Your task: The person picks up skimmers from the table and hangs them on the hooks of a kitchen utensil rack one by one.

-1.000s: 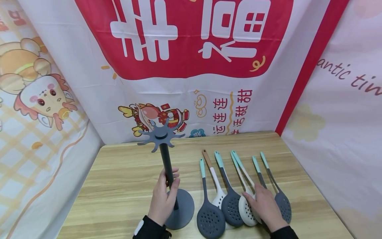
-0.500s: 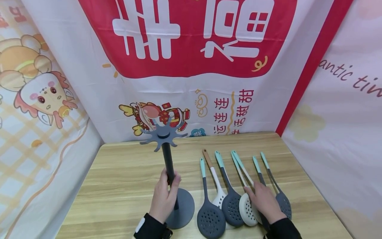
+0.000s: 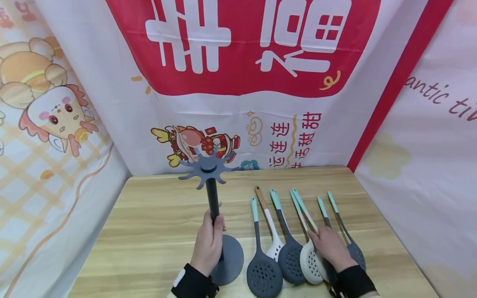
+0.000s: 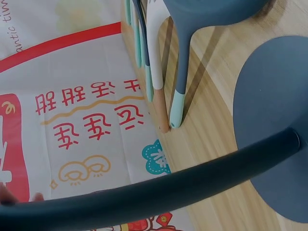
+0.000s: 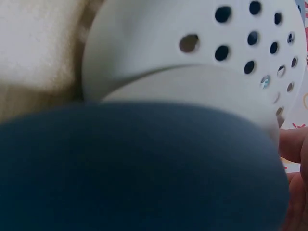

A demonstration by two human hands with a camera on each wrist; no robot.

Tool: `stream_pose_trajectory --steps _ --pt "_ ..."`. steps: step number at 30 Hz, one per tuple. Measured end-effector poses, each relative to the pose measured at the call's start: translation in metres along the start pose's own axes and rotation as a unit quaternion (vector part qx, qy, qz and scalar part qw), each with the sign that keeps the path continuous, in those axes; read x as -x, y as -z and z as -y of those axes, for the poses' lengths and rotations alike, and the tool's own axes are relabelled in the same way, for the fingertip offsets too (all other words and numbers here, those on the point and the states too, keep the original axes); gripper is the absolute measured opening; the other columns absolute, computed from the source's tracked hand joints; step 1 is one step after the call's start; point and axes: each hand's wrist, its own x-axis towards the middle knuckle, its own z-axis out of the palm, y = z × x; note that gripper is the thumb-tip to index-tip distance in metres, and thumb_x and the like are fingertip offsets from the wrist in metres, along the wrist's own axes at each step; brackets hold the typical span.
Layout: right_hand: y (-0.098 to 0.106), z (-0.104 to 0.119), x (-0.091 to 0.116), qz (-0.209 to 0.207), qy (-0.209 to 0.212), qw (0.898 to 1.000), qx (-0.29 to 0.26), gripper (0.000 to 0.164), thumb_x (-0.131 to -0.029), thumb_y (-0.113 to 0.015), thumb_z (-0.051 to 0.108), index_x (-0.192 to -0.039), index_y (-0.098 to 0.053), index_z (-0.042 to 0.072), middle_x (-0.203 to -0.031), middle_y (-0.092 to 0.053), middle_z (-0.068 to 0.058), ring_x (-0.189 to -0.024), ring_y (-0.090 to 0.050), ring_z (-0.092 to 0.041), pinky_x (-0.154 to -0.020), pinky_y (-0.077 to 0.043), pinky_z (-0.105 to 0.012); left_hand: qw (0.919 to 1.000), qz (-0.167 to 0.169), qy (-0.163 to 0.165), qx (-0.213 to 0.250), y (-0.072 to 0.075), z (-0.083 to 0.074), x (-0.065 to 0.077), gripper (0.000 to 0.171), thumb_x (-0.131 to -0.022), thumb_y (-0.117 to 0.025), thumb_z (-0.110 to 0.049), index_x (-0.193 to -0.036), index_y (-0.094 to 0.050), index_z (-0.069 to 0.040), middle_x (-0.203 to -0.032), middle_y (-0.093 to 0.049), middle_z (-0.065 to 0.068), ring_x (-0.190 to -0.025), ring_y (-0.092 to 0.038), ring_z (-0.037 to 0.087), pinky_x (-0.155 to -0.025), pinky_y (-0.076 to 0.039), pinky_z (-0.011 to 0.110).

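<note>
My left hand [image 3: 208, 246] grips the black pole of a utensil stand [image 3: 212, 198], which has a round grey base [image 4: 269, 110] and a hooked top. The pole crosses the left wrist view. My right hand [image 3: 333, 246] holds the neck of a pale, turquoise-handled utensil whose head is partly hidden. A white skimmer [image 3: 310, 260] lies against it, its holes plain in the right wrist view. A dark rounded utensil head [image 5: 144, 168] fills the front of that view, below the right wrist. Fingertips [image 5: 293, 144] show at the right edge, close to the pale utensil's neck.
Left of my right hand lie a grey skimmer [image 3: 264, 273], a white one with a brown handle [image 3: 262, 198] and another grey skimmer [image 3: 292, 258]. A dark perforated turner [image 3: 356, 253] lies to the right. Printed cloth [image 3: 238, 107] hangs behind the wooden table [image 3: 149, 240].
My left hand stays round the stand's pole, whose top has shifted slightly right in view. The right hand stays among the utensils with a small shift of wrist and thumb.
</note>
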Motion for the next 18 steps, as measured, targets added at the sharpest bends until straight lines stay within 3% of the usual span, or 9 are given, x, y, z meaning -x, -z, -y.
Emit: stream_pose_trajectory --steps 4,9,13,18 --pt "-0.002 -0.001 -0.005 0.016 -0.008 0.999 -0.026 0.035 -0.102 -0.051 0.034 -0.104 -0.056 -0.001 -0.082 -0.053 -0.01 -0.071 -0.051 -0.022 -0.058 -0.041 -0.033 1.0 -0.002 -0.003 0.005 -0.003 0.001 -0.002 0.032 -0.11 -0.032 -0.018 -0.138 -0.042 -0.006 -0.081 -0.046 0.001 -0.068 -0.044 0.007 -0.062 -0.04 0.023" --pt "-0.006 -0.002 -0.01 0.03 -0.018 0.998 -0.055 0.043 -0.103 -0.05 0.034 -0.123 -0.053 -0.005 -0.088 -0.057 -0.01 -0.075 -0.056 -0.02 -0.063 -0.046 -0.035 0.999 -0.026 -0.033 -0.017 -0.007 0.004 -0.002 0.02 -0.108 -0.035 -0.013 -0.125 -0.044 -0.005 -0.074 -0.039 -0.006 -0.059 -0.035 0.002 -0.055 -0.034 0.02" --pt "-0.008 -0.001 -0.013 0.039 -0.014 0.996 -0.078 0.04 -0.104 -0.049 0.032 -0.121 -0.054 -0.004 -0.082 -0.057 -0.008 -0.066 -0.056 -0.018 -0.057 -0.045 -0.032 0.9978 -0.039 -0.045 -0.031 -0.009 0.006 -0.002 0.012 -0.108 -0.037 -0.011 -0.116 -0.043 -0.005 -0.072 -0.035 -0.007 -0.058 -0.032 0.002 -0.054 -0.031 0.019" --pt "-0.01 0.0 -0.018 0.039 -0.005 0.995 -0.09 0.033 -0.105 -0.047 0.03 -0.112 -0.056 -0.001 -0.074 -0.056 -0.008 -0.059 -0.055 -0.018 -0.053 -0.043 -0.032 0.9983 -0.034 -0.033 -0.034 -0.008 0.006 -0.003 0.01 -0.108 -0.037 -0.013 -0.113 -0.042 -0.005 -0.072 -0.034 -0.007 -0.058 -0.032 0.002 -0.053 -0.031 0.019"
